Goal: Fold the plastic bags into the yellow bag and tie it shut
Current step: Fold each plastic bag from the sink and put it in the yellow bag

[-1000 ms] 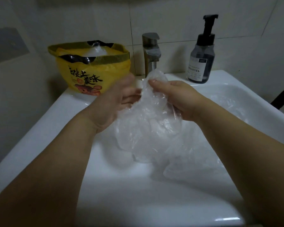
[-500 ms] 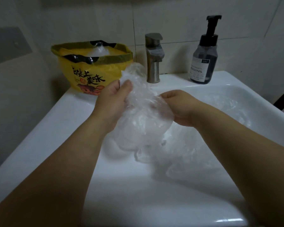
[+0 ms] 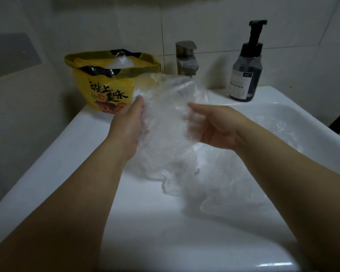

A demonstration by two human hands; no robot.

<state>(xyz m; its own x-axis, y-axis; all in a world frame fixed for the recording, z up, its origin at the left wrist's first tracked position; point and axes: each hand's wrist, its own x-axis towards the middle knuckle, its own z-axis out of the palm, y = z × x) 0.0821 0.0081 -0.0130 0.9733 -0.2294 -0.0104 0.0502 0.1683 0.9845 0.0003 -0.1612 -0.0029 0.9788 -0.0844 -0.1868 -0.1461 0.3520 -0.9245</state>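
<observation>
Head view: since half a second ago the hands are drawn apart and the crumpled clear plastic bag [image 3: 165,116] is spread wider between them, lifted over the white ceramic sink [image 3: 82,138]. The bag's left edge is gripped by the left hand [image 3: 128,122], thumb on top. The right hand [image 3: 218,128] is set against the right side with its fingers partly behind the film; whether anything is pinched cannot be told. More loose clear plastic film [image 3: 214,193] is trailed down into the basin. The open yellow printed plastic bag [image 3: 106,87] is stood on the back left rim, near the left hand, with clear plastic already seen inside.

The film is judged very light, limp, slippery and likely to spring open. It is best taken at opposite edges, then flattened and folded.
</observation>
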